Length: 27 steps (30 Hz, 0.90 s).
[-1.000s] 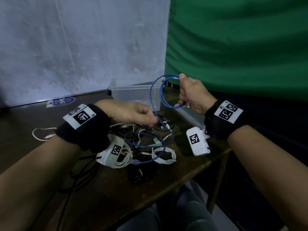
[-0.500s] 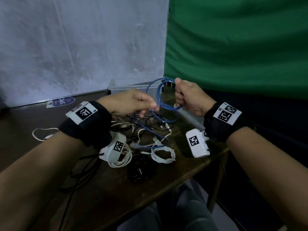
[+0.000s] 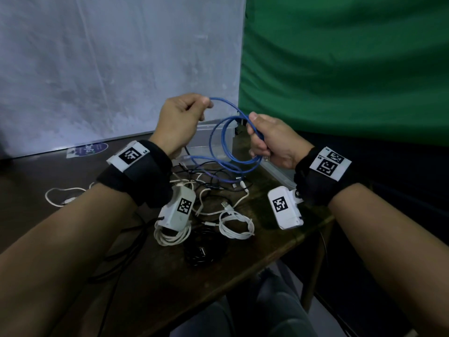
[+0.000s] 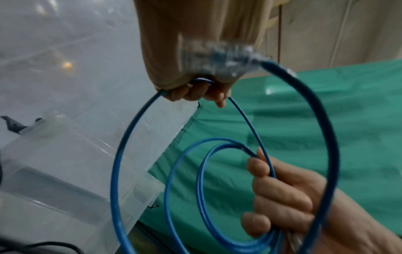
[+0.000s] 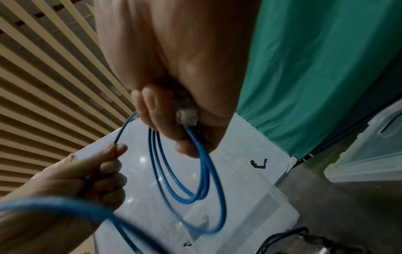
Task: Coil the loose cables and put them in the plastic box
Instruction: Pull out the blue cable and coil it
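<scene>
A blue network cable is held in the air above the table between both hands. My right hand grips several finished loops of it in a fist, with a clear plug at the palm. My left hand is higher and to the left and pinches the free run of the blue cable, which arcs into a wider loop. The tail trails down to the pile on the table. The clear plastic box stands open just behind the hands, its rim below the loops.
A tangle of black and white cables lies on the dark wooden table. Nearer are a white coil, a black coil and another white coil. A loose white cable lies left. The table edge runs near right.
My left hand has risen from the pile to above the box, drawing the blue cable up into a new wide loop. My right hand has kept its grip on the coil, almost in place.
</scene>
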Available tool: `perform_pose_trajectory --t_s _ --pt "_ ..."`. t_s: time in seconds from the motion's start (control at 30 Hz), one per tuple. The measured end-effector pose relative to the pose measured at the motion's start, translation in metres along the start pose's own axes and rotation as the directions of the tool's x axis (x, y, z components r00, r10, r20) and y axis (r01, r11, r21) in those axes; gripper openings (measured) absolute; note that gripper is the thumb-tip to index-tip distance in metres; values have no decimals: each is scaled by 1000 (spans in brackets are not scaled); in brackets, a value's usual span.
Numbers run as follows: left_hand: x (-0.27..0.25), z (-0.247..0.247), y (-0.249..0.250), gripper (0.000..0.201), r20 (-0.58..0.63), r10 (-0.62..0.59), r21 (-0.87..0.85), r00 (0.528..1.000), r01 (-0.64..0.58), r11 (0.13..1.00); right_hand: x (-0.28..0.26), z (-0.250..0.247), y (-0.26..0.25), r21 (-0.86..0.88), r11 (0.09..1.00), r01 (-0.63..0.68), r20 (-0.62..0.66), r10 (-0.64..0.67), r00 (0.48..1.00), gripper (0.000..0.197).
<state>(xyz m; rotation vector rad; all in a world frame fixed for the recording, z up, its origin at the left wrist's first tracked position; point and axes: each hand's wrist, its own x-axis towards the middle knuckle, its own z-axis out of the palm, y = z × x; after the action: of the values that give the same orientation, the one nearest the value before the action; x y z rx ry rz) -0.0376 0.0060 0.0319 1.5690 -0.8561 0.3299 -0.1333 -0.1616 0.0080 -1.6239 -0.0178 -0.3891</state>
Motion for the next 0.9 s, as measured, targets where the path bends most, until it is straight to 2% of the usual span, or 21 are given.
perform_pose_trajectory --t_s 0.1,0.2,0.3,0.37,0.47,0.57,0.7,0.83,0.9 --pt "9 -11 -6 21 -124 -45 -34 991 41 999 -3 -2 -1 20 1000 -14 22 14 1000 38" --pt "17 -22 -18 25 -248 -138 -93 959 118 989 -7 -3 -3 42 998 -37 50 35 998 39" --pt "19 -29 -31 25 -295 -218 -122 930 189 974 -8 -3 -4 30 999 -36 72 33 997 37" --pt "16 -28 -38 25 -254 -257 -99 932 239 966 -9 -2 -5 23 999 -26 69 24 997 37" --pt "14 -20 -44 23 -98 -300 -56 949 296 954 -8 0 -5 58 998 -33 36 31 999 41" --pt "9 -15 -39 25 55 -178 80 982 174 982 -6 3 -4 58 997 -42 21 41 999 42" --pt "-1 -5 -24 20 250 -56 80 967 37 996 -6 7 -5 61 997 -46 34 44 998 42" --pt "-1 -3 -29 26 187 -69 301 980 9 954 -9 9 -10 81 996 -41 54 37 998 42" --pt "-1 -5 -31 16 183 -80 329 980 16 944 -11 8 -13 83 996 -37 65 31 997 43"
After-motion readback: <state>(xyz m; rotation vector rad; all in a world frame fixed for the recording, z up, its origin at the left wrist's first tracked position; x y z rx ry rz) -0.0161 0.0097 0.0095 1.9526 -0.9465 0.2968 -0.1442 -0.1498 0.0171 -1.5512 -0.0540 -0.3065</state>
